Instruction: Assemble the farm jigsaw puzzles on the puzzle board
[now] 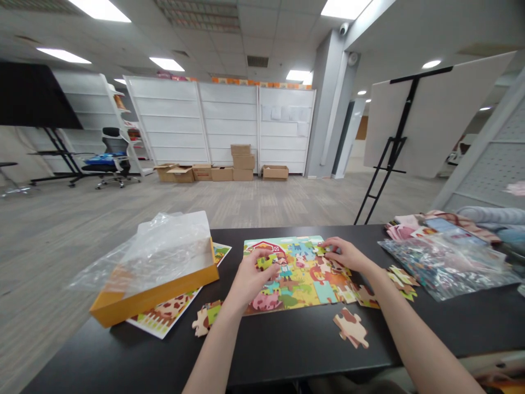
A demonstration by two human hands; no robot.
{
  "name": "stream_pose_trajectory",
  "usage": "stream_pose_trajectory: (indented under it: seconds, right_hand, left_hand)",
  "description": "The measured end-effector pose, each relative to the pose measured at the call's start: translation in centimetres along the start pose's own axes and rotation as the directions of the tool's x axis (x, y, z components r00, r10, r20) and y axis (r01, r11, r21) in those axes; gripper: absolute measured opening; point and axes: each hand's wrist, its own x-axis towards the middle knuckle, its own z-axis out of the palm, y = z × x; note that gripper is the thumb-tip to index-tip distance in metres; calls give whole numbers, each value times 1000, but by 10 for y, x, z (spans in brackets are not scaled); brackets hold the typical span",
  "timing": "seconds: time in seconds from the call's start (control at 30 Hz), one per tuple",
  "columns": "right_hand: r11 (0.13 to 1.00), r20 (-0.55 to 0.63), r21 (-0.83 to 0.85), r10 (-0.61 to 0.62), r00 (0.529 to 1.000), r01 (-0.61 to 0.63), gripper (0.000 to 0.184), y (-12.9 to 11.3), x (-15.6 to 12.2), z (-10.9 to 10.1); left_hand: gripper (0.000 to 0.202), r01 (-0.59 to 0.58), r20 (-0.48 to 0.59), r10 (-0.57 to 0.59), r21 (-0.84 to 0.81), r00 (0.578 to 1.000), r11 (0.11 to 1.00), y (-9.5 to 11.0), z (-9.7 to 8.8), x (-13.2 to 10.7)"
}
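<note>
Under the left grip (251,276), puzzle (296,282)

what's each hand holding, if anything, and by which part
The left hand holds a greenish piece, apparently by its edges. The right hand is at a second piece; whether it grips that can't be told.

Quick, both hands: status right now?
Left hand: closed, apparently holding a green puzzle piece.
Right hand: fingertips at another green piece; grip can't be told.

I work under bright ceiling panels (100,10); glare flecks the near-right plastic bag (447,265); lens distortion skews the far-left screen (35,96).
</note>
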Motion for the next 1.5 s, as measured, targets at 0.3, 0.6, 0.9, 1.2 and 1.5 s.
stream_pose_trajectory:
  seconds: [0.3,0.6,0.9,1.2,1.5]
  right_hand:
    - [998,-1,-56,15,1000,-15,29,-11,1,4]
    - [985,-9,-170,31,999,-32,32,-9,3,11]
    - [954,15,-300,10,1000,-5,39,-7,0,15]
    - [918,13,-395,55,998,-45,46,-14,-1,21]
    - [931,29,-364,57,998,-42,46,-21,1,20]
  left_hand:
    - [46,-11,12,11,70,1000,997,-4,1,-3]
    - [38,-53,-9,54,121,998,991,2,6,-1]
    - [36,-51,-8,52,99,999,994,7,16,-2]
    - [37,-110,11,110,123,994,986,5,15,-2]
    - [34,-140,38,135,168,990,976,-2,18,0]
